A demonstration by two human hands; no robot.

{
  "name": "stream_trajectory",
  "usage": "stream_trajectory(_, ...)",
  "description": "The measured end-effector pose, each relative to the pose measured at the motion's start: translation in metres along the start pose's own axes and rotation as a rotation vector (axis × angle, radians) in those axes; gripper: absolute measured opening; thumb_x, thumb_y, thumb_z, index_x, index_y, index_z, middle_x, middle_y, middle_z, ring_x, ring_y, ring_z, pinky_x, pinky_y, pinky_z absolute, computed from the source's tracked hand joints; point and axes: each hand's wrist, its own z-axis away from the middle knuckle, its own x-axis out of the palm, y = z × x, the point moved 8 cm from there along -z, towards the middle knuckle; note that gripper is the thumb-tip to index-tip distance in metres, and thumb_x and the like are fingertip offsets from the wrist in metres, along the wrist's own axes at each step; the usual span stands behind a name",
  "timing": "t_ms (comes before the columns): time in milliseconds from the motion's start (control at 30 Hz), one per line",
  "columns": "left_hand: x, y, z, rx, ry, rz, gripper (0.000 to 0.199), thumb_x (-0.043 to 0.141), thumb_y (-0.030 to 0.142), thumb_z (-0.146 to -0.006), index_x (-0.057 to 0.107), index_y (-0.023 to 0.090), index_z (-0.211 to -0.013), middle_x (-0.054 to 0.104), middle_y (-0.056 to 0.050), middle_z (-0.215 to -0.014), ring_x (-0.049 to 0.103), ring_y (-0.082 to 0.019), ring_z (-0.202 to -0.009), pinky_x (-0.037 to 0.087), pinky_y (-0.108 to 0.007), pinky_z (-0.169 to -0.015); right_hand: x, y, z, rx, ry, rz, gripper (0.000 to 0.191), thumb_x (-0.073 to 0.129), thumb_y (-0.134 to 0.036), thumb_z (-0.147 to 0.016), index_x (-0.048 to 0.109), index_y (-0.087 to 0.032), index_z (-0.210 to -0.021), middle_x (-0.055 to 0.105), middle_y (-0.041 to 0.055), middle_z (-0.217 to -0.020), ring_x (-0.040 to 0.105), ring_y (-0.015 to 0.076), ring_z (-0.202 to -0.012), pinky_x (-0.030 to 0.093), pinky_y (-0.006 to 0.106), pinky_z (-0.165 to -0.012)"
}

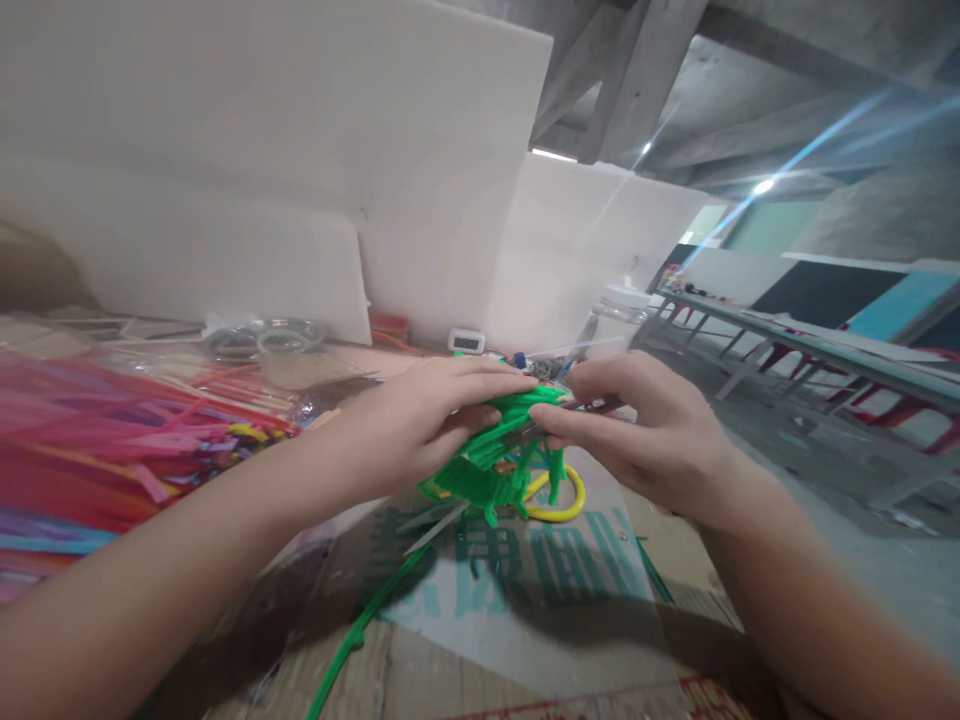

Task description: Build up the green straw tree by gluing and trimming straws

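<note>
My left hand (442,405) is wrapped over a bundle of green fuzzy stems (487,470), pressing its upper left side. At the bundle's right end, my right hand (637,415) is closed in a pinch on a thin dark tool (600,404), whose tip meets the green stems. Below the bundle lie scissors with a yellow handle (574,500); their blades point left and the bundle covers their middle. A single green stem (356,632) trails toward the table's front edge.
Colourful stems (135,440) are heaped at the left. Behind my hands stand a small white digital display (466,342), clear plastic bowls (289,350) and a lidded clear jar (619,318). White boards (435,170) rise behind the table. Beyond, at right, is a long table (817,345) with red stools.
</note>
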Motion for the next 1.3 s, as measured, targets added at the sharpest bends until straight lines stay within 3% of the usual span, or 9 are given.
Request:
stream_trajectory(433,0.002,-0.001,0.000,-0.004,-0.014,0.023,0.043,0.048,0.014,-0.097,0.057,0.024,-0.138,0.061,-0.007,-0.141,0.057,-0.023,-0.130,0.045,-0.044,-0.111,0.005,-0.001,-0.001,0.026,-0.041,0.005,0.025,0.061,-0.014,-0.092,0.064,-0.023,-0.115,0.065,0.0054,-0.102,0.056,0.0154,-0.084,0.046,0.029,-0.070)
stream_trajectory(767,0.003,0.001,-0.001,-0.008,-0.026,0.033,0.044,0.048,0.013,-0.097,0.056,0.025,-0.138,0.061,-0.008,-0.141,0.057,-0.023,-0.130,0.045,-0.044,-0.110,0.002,-0.004,-0.004,-0.015,0.011,-0.008,0.020,0.061,-0.011,-0.092,0.066,-0.019,-0.110,0.065,0.0059,-0.098,0.055,0.0144,-0.080,0.046,0.029,-0.067)
stream_trajectory(1000,-0.002,-0.010,0.001,-0.021,0.010,-0.005,0.040,0.049,0.016,-0.098,0.058,0.023,-0.136,0.063,-0.007,-0.139,0.059,-0.021,-0.127,0.046,-0.040,-0.109,-0.007,0.006,-0.003,0.074,0.088,-0.022,0.015,0.062,-0.016,-0.092,0.069,-0.021,-0.105,0.061,0.0041,-0.090,0.058,0.0143,-0.079,0.047,0.026,-0.063)
stream_trajectory(1300,-0.001,-0.008,0.001,-0.023,0.009,0.002,0.040,0.049,0.015,-0.098,0.058,0.022,-0.136,0.063,-0.006,-0.139,0.058,-0.021,-0.128,0.046,-0.039,-0.109,0.004,-0.006,-0.004,-0.011,0.045,0.051,0.019,0.065,-0.016,-0.092,0.067,-0.019,-0.110,0.064,0.0050,-0.095,0.054,0.0142,-0.078,0.045,0.029,-0.065)
